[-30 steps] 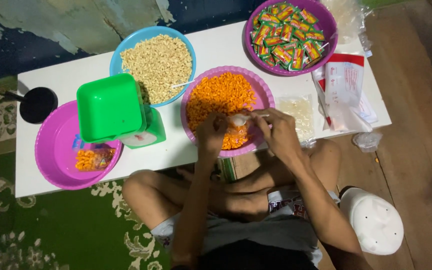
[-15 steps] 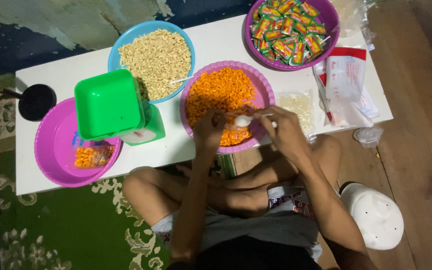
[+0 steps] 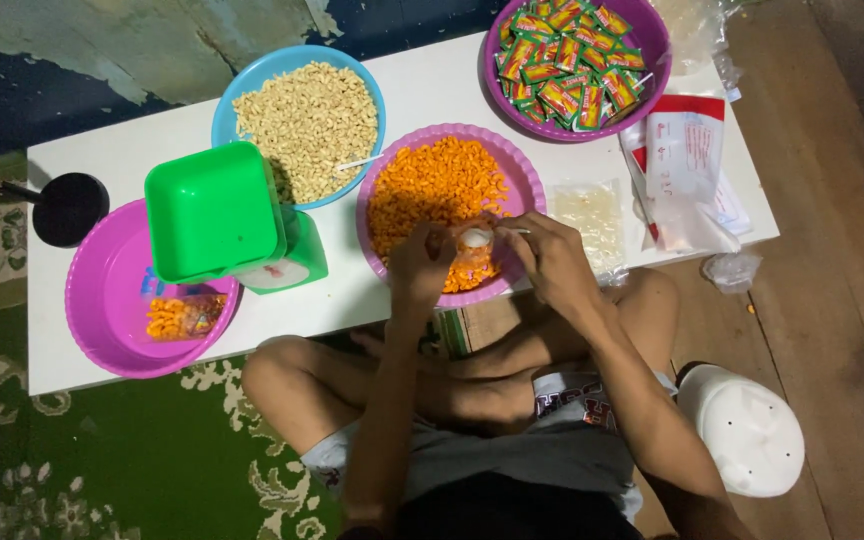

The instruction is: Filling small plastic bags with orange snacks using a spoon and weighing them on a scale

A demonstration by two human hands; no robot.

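My left hand (image 3: 419,265) and my right hand (image 3: 549,258) meet over the near rim of a pink bowl (image 3: 522,170) full of orange snack pieces (image 3: 432,190). The right hand grips a white plastic spoon (image 3: 479,237), its bowl end tipped toward a small clear bag (image 3: 469,262) partly filled with orange pieces. The left hand holds that bag up at its mouth. Both hands hover just above the table's front edge.
On the white low table (image 3: 422,85) stand a blue bowl of pale puffs (image 3: 304,115), a purple bowl of green sachets (image 3: 572,65), a green scale (image 3: 227,215), and a pink basin (image 3: 102,300) holding a filled bag. Clear bags (image 3: 592,215) lie at right; a white helmet (image 3: 742,430) rests on the floor.
The spoon in my right hand has shifted slightly left and closer to the bag's mouth. The view has drifted a little; the bowls stay put.
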